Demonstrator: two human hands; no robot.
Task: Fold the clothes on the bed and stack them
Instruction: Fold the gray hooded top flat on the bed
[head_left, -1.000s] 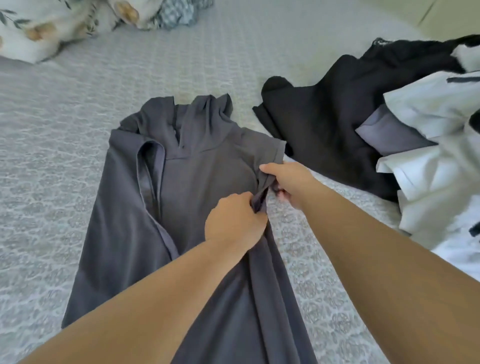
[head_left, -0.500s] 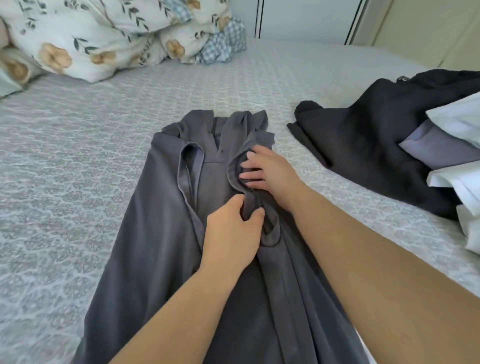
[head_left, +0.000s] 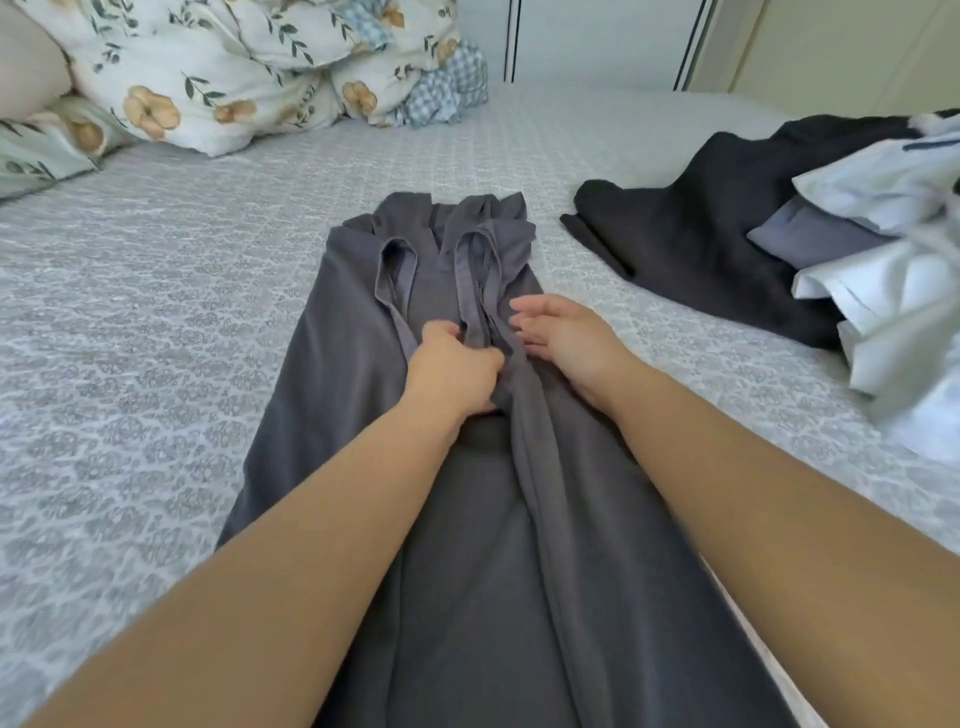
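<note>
A long dark grey sleeveless garment (head_left: 332, 395) lies lengthwise on the bed (head_left: 156, 322), neckline away from me. Its right side is folded inward, so the armhole edge runs down the middle. My left hand (head_left: 452, 369) rests on the garment's centre, fingers curled on the folded edge. My right hand (head_left: 561, 338) lies just right of the fold, fingers spread and flat on the cloth. A pile of unfolded clothes sits at the right: a black garment (head_left: 691, 244) with white pieces (head_left: 893, 291) and a grey-blue piece (head_left: 810, 239) on top.
Floral pillows and a crumpled floral duvet (head_left: 218, 73) with a checked cloth (head_left: 441, 88) are heaped at the head of the bed, far left. A wall and cupboard doors (head_left: 597, 36) stand beyond the bed.
The garment's right side has been folded in toward the middle. My right hand let go and slid down to lie flat beside the fold. The view has tilted up.
</note>
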